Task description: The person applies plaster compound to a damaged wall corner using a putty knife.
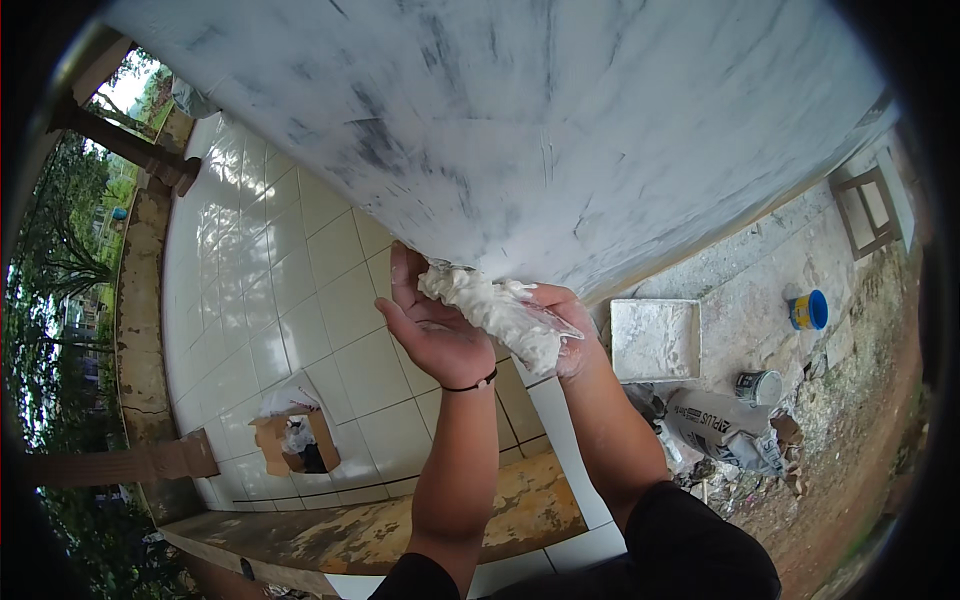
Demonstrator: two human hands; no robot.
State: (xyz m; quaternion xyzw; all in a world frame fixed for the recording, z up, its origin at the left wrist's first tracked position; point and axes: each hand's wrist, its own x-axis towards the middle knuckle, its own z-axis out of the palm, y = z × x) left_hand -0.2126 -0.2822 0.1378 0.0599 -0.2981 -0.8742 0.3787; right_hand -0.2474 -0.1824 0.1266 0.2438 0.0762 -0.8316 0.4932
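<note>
A broad blade [560, 328] piled with thick white paste [490, 310] is gripped in my right hand [565, 350], which has white smears on it. My left hand [435, 340] is cupped at the left end of the paste, thumb out and palm up, its fingertips near the lower edge of the white, grey-streaked wall surface [540, 120]. The paste sits right at that edge; whether my left fingers touch the wall is unclear. A dark band circles my left wrist.
Left: tiled floor [250, 300], cardboard box [300, 445], low weathered wall [150, 280], posts, trees. Right: rough dusty ground with a white-crusted tray [655, 340], blue-and-yellow bucket [807, 312], metal can [758, 388], crumpled sack [720, 430], wooden frame [865, 215]. A weathered ledge [380, 505] runs below my arms.
</note>
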